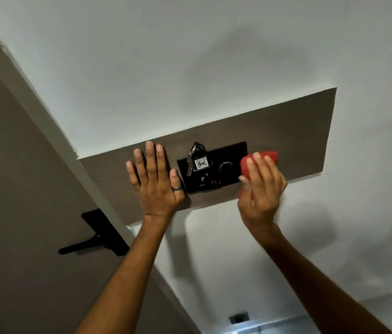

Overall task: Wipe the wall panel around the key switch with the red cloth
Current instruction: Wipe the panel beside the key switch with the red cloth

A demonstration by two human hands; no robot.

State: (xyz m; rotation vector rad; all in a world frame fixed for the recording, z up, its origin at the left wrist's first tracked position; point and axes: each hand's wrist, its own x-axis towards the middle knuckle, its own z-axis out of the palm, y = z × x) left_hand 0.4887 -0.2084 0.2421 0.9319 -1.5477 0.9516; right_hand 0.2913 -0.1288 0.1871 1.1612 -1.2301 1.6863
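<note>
Right now I judge the wipe to be under way rather than finished: my right hand (261,189) is clenched on the red cloth (266,158) and presses it against the panel (305,138) just right of the black switch plate (214,172). I cannot tell from the surface which parts are already clean; the brown panel looks even all over. By my reckoning the long stretch out to the right, the strip above the plate and the part under my other hand may all still need a pass.

My left hand (155,182) grasps nothing; it lies flat and open on the panel, fingers spread, thumb just beside the plate's left edge, seemingly as a brace. The key (197,157) with its numbered tag hangs in the plate between my two hands, and a dial (226,168) sits just left of the cloth. The cloth overlaps the plate's right edge and shows above my fingertips, the rest bunched under the palm. To the far left, well apart, is a door handle (89,239).
</note>
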